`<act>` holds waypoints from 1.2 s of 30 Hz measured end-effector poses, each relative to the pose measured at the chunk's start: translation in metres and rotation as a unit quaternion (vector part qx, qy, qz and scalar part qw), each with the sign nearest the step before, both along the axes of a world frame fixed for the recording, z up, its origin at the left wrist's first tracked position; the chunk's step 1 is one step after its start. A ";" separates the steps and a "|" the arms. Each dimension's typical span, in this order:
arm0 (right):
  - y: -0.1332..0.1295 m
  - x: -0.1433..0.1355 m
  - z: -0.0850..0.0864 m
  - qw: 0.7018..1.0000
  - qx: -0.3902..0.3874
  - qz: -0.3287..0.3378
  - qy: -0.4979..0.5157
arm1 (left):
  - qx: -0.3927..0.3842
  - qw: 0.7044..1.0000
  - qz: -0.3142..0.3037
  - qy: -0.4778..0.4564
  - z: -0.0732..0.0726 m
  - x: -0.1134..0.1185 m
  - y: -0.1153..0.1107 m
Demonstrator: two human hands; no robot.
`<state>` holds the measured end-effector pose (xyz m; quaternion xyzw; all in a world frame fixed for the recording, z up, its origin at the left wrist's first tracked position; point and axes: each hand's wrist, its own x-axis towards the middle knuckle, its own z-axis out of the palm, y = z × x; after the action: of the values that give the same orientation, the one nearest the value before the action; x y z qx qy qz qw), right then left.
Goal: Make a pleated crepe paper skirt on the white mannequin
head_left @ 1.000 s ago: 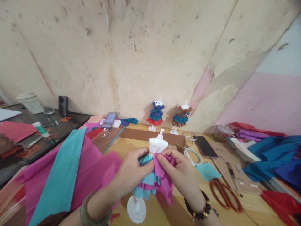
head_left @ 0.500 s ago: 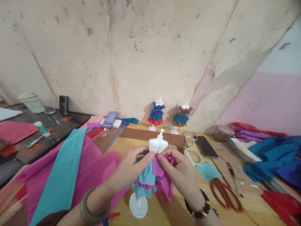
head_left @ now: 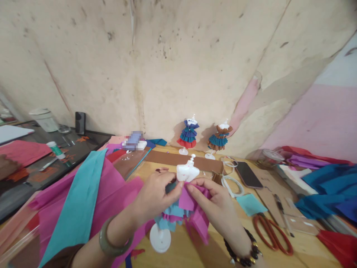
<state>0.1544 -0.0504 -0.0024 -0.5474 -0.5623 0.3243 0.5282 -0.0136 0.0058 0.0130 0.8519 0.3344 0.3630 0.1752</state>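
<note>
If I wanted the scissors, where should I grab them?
Probably by the orange handles, with the right hand once it lets go of the pink cloth. Come from the near side: the handles point toward you, and I can't make out the blades beyond.

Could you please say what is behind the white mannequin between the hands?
Behind the white mannequin lie a brown strip and, by the wall, two dressed mannequins; whatever the white mannequin covers cannot be seen.
</note>
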 end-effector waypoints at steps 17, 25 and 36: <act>-0.002 0.000 0.003 0.999 -0.014 -0.041 0.000 | 0.111 0.993 0.024 -0.025 -0.008 0.000 0.005; -0.006 -0.002 0.009 0.998 0.055 -0.003 -0.027 | 0.083 0.996 0.036 -0.014 -0.004 -0.002 0.005; -0.008 -0.003 0.008 0.994 0.097 0.020 -0.047 | 0.066 0.998 0.018 -0.008 -0.001 -0.001 0.003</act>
<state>0.1513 -0.0587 0.0058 -0.4969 -0.6263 0.2523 0.5451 -0.0150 0.0089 0.0123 0.8526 0.3238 0.3940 0.1142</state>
